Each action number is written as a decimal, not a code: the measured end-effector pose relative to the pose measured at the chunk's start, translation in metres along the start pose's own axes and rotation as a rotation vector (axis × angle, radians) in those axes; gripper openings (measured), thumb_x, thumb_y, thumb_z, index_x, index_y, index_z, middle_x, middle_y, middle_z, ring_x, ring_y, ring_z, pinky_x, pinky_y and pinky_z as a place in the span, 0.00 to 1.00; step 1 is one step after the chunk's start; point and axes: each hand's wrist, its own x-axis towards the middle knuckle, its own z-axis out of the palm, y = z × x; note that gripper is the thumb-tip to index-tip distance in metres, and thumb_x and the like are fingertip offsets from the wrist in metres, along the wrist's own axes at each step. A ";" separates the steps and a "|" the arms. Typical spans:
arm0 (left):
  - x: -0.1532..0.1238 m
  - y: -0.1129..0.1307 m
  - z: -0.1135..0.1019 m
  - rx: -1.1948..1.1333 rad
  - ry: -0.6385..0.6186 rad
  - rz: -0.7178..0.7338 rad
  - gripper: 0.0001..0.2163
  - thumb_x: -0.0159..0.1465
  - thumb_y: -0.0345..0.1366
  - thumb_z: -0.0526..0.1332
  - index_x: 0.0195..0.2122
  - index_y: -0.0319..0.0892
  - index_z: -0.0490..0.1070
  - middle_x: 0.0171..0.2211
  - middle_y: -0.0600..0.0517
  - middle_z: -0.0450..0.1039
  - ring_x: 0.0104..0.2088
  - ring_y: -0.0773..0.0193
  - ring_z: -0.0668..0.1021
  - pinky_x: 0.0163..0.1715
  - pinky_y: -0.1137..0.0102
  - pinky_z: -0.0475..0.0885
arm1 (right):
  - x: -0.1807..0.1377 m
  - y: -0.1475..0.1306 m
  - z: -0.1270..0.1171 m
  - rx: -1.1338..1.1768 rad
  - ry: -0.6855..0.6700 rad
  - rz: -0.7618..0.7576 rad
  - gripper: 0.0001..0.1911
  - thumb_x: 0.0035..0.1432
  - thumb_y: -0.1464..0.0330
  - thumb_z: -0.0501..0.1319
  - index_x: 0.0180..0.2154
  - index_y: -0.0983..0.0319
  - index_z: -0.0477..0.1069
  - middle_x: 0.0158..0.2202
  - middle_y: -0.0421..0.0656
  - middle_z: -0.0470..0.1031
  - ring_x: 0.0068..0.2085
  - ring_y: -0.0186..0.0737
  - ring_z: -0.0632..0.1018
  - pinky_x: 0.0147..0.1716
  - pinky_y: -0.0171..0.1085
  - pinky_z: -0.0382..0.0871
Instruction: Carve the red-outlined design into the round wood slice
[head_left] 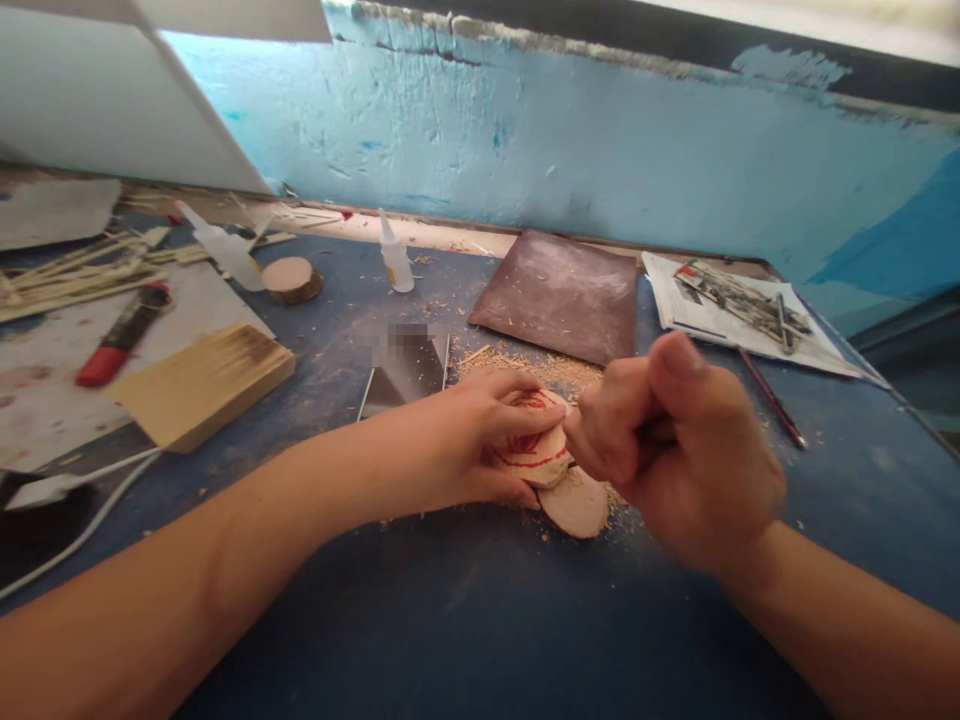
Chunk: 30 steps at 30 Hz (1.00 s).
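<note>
My left hand (480, 440) grips a round wooden disc (541, 452) with red lines drawn on it, holding it down on the blue table (465, 600). A second plain wooden disc (577, 505) lies under and beside it. Wood shavings (547, 368) are scattered around both. My right hand (675, 450) is closed in a fist right against the marked disc; what it holds is hidden inside the fingers.
A brown sheet (559, 295) lies behind the hands, a paper with metal tools (742, 305) to the right, a pencil (772, 398) near it. A glue bottle (396, 258), wood slice (291, 280), wooden block (202, 382), red-handled knife (120, 335) and thin sticks (75, 272) lie left.
</note>
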 end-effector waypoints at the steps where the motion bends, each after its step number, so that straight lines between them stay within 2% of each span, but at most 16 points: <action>1: 0.000 0.000 0.000 -0.001 -0.003 0.000 0.18 0.69 0.39 0.79 0.60 0.52 0.86 0.73 0.43 0.69 0.75 0.39 0.72 0.77 0.44 0.69 | 0.003 0.002 0.001 0.002 -0.006 0.005 0.33 0.79 0.52 0.63 0.21 0.59 0.72 0.19 0.38 0.65 0.21 0.32 0.61 0.23 0.40 0.55; 7: 0.000 -0.002 0.001 0.030 -0.011 -0.011 0.19 0.70 0.43 0.78 0.60 0.51 0.86 0.73 0.42 0.69 0.75 0.38 0.71 0.77 0.43 0.68 | 0.020 0.012 0.000 0.066 0.058 0.098 0.34 0.78 0.52 0.63 0.19 0.59 0.70 0.15 0.36 0.58 0.17 0.31 0.58 0.19 0.38 0.49; 12: -0.003 -0.002 0.005 0.036 0.038 -0.059 0.32 0.67 0.42 0.81 0.72 0.48 0.78 0.77 0.37 0.67 0.77 0.37 0.71 0.79 0.44 0.66 | 0.016 0.000 -0.014 0.209 0.025 0.098 0.33 0.75 0.54 0.63 0.17 0.59 0.65 0.15 0.34 0.51 0.16 0.29 0.52 0.16 0.36 0.49; 15: -0.005 -0.002 0.006 0.043 0.053 -0.080 0.35 0.66 0.42 0.81 0.74 0.48 0.76 0.77 0.37 0.67 0.77 0.35 0.71 0.79 0.44 0.66 | 0.012 -0.014 -0.023 0.187 0.000 0.061 0.34 0.74 0.55 0.63 0.16 0.59 0.62 0.15 0.34 0.49 0.15 0.29 0.52 0.16 0.37 0.50; 20: -0.004 -0.001 0.005 0.029 0.055 -0.062 0.34 0.65 0.40 0.82 0.72 0.48 0.78 0.76 0.38 0.69 0.76 0.37 0.72 0.78 0.45 0.67 | 0.009 -0.018 -0.018 0.179 -0.068 0.009 0.34 0.77 0.56 0.60 0.16 0.59 0.62 0.15 0.35 0.49 0.15 0.31 0.55 0.17 0.38 0.51; 23: -0.002 -0.002 0.004 0.017 0.047 -0.044 0.34 0.65 0.39 0.82 0.71 0.47 0.78 0.74 0.38 0.70 0.75 0.38 0.73 0.77 0.47 0.68 | 0.007 -0.008 -0.008 0.211 0.041 -0.065 0.37 0.79 0.55 0.59 0.15 0.60 0.63 0.16 0.36 0.51 0.15 0.29 0.54 0.16 0.37 0.49; 25: 0.000 -0.002 0.004 0.006 0.036 -0.034 0.30 0.65 0.38 0.82 0.69 0.48 0.81 0.73 0.40 0.71 0.74 0.39 0.73 0.76 0.47 0.69 | 0.005 -0.002 -0.002 0.147 0.096 -0.069 0.38 0.80 0.54 0.59 0.15 0.60 0.66 0.16 0.37 0.55 0.17 0.30 0.55 0.17 0.39 0.49; 28: 0.002 -0.001 0.002 0.003 0.003 -0.032 0.22 0.67 0.39 0.80 0.62 0.52 0.85 0.73 0.42 0.70 0.74 0.39 0.72 0.77 0.44 0.68 | 0.004 0.002 0.000 0.047 0.047 -0.020 0.34 0.79 0.54 0.62 0.19 0.59 0.71 0.18 0.39 0.63 0.19 0.32 0.58 0.20 0.41 0.50; 30: 0.003 0.000 0.000 0.013 -0.010 -0.031 0.18 0.68 0.40 0.79 0.58 0.52 0.86 0.72 0.43 0.69 0.74 0.39 0.71 0.77 0.43 0.66 | 0.007 0.003 0.000 0.047 0.021 -0.006 0.33 0.79 0.52 0.63 0.21 0.59 0.70 0.20 0.38 0.65 0.20 0.32 0.58 0.22 0.41 0.50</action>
